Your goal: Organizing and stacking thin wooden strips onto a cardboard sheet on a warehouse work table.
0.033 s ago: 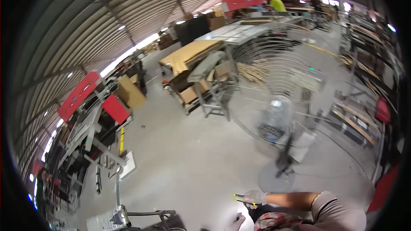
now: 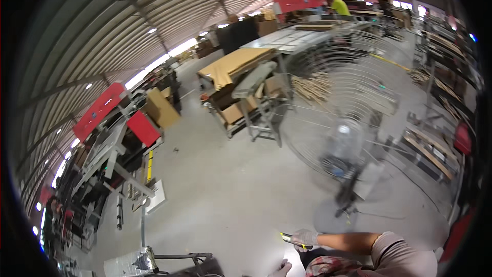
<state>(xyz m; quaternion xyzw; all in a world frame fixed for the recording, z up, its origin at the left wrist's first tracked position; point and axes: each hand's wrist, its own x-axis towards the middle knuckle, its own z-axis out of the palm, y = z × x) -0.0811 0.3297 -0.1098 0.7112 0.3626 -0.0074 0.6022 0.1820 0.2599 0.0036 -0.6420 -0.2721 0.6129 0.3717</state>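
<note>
In a grey glove, my right hand is closed around a slim black-and-yellow hand tool, whose exact kind is too small to make out. The tool's tip points left, over the grey floor. At the lower edge my left hand shows only in part, a little left of and below the right one. Its fingers are mostly cut off by the frame, and whatever it may hold is hidden. A red patterned cloth lies close to my right forearm.
A large caged floor fan stands ahead on the right. Beyond it are a work table with a cardboard sheet and a bundle of wood strips. Red-panelled machinery stands left, racks right. A person in yellow is far off.
The whole scene has shifted slightly rightward and down as my view turned a little. My right hand still grips the tool in nearly the same place, and the left hand stays at the lower edge.
</note>
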